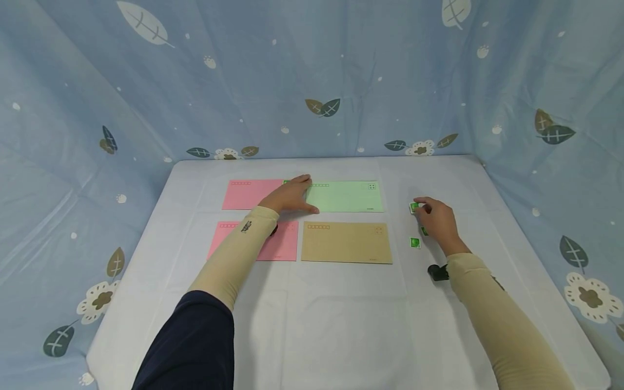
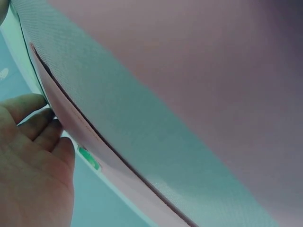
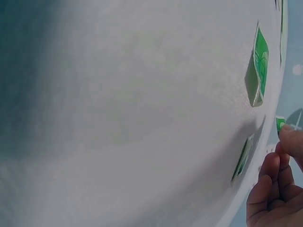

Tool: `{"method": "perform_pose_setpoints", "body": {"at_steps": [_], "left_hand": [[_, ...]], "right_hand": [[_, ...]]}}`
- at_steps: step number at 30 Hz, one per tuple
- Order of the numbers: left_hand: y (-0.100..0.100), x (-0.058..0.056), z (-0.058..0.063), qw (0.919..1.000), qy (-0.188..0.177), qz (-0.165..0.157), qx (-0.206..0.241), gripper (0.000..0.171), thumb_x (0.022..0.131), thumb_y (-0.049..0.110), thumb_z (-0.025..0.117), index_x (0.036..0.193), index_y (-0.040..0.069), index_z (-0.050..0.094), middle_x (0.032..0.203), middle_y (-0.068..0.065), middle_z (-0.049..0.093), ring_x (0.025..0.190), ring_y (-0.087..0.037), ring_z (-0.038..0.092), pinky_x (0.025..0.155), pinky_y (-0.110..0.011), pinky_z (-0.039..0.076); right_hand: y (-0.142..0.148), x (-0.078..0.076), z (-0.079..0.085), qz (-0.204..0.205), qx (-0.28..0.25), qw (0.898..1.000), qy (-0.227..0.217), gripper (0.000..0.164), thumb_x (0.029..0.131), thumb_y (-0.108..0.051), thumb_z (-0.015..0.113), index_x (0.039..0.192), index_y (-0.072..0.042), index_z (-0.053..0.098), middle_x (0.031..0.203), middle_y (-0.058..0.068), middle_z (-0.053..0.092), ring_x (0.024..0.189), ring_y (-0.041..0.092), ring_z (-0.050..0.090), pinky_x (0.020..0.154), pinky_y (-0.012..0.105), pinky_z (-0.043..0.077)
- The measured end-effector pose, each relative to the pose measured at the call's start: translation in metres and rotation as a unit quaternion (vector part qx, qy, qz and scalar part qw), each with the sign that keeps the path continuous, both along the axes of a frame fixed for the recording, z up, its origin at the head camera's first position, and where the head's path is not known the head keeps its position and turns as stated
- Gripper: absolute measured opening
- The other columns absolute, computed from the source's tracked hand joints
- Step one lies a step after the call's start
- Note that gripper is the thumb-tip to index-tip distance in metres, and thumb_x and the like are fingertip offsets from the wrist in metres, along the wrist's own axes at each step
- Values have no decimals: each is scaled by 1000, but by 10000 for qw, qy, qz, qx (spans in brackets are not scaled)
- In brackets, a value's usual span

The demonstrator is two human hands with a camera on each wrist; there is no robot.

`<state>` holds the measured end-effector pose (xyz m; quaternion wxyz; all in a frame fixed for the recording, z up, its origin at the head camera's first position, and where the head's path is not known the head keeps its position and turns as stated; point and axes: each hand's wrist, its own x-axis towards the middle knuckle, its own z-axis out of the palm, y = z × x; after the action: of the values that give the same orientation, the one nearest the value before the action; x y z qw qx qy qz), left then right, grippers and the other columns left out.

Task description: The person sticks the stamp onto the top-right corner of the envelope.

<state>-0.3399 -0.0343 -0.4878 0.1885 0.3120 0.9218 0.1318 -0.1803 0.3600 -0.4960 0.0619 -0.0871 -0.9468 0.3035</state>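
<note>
My left hand [image 1: 294,195] lies with fingers spread over the seam between the upper pink envelope [image 1: 251,194] and the green envelope [image 1: 343,196]. A green stamp [image 2: 89,158] shows at the pink envelope's corner, partly covered by that hand in the head view. On the right, my right hand [image 1: 439,223] pinches a small green stamp [image 1: 414,207] between thumb and finger; the right wrist view shows this stamp [image 3: 280,124] at the fingertips. Two more green stamps lie nearby, one stamp [image 1: 415,242] in full sight and another stamp [image 1: 424,231] partly under the hand.
A lower pink envelope [image 1: 287,241], partly behind my left forearm, and a brown envelope [image 1: 346,242] form the nearer row. All lie on a white-covered table [image 1: 341,319]. A blue patterned curtain [image 1: 273,70] surrounds the back and sides. Black wrist gear [image 1: 437,272] sits under the right wrist.
</note>
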Motion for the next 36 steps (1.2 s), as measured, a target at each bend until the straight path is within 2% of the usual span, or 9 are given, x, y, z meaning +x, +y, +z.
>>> {"method": "perform_pose_setpoints", "body": {"at_steps": [6,16,26,36], "left_hand": [[0,0,1,10000,-74,-13,8,117,80,68,75,163,7,19,171,-8,9,157,-24,10,124,-42,21],[0,0,-3,10000,-16,63,24,114,81,67,75,163,8,22,171,-6,11,157,-22,10,124,-40,22],[1,2,0,9999,-40,138,37,113,81,65,76,163,8,22,171,-6,12,157,-22,10,124,-41,22],[1,4,3,9999,-79,135,64,113,81,64,77,162,7,23,171,-7,12,157,-23,12,124,-42,22]], "right_hand": [[-4,-2,1,-13,-36,10000,66,33,104,-14,55,133,-2,66,103,20,66,84,30,55,68,37,45],[-8,-5,1,-40,-86,10000,-20,34,104,-15,55,135,-3,65,103,19,65,85,29,55,67,37,46],[-11,-6,1,-17,-158,9999,39,34,104,-15,55,135,-4,65,103,19,64,84,29,55,65,36,46],[-15,-10,3,-58,-156,9999,-13,35,104,-16,56,136,-5,64,106,18,64,87,29,54,69,37,46]]}}
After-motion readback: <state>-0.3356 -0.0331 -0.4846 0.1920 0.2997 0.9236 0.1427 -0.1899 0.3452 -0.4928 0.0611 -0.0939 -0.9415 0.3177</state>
